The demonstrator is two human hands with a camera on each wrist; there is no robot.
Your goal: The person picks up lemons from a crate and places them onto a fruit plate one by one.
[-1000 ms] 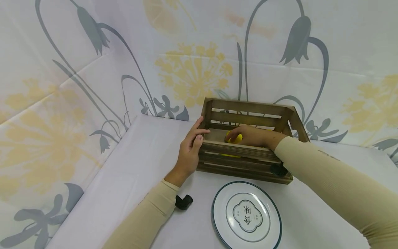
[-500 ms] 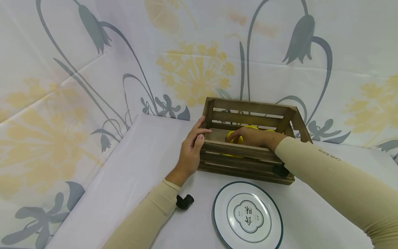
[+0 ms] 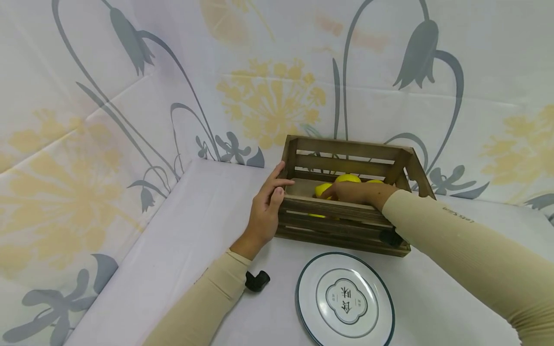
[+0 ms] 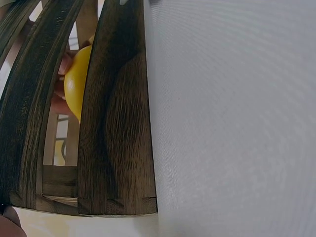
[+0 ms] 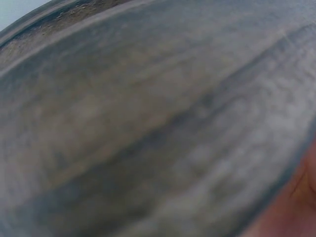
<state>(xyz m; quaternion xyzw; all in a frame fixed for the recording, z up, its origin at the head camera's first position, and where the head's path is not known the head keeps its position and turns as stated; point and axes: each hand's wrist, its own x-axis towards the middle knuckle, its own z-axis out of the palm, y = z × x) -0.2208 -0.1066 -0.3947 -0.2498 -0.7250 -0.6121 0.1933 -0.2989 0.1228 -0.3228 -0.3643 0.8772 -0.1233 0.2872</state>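
Note:
A slatted brown wooden crate (image 3: 342, 207) stands on the white table. My left hand (image 3: 262, 211) grips its left end, one finger reaching over the rim and the thumb by the front corner. My right hand (image 3: 348, 192) is down inside the crate, its fingers curled against a yellow lemon (image 3: 322, 189). Through the slats in the left wrist view, the lemon (image 4: 76, 83) shows with fingertips (image 4: 60, 89) along it. A second lemon (image 3: 348, 178) lies behind the right hand. Blurred wood fills most of the right wrist view.
A white plate (image 3: 346, 327) with a dark rim and printed characters lies in front of the crate. More yellow (image 3: 374, 181) shows near the right wrist. A patterned cloth (image 3: 277, 57) hangs directly behind the crate.
My right hand has sunk slightly and its fingers have shifted down the lemon, so more of that lemon and the one behind shows. The left hand keeps its place on the crate.

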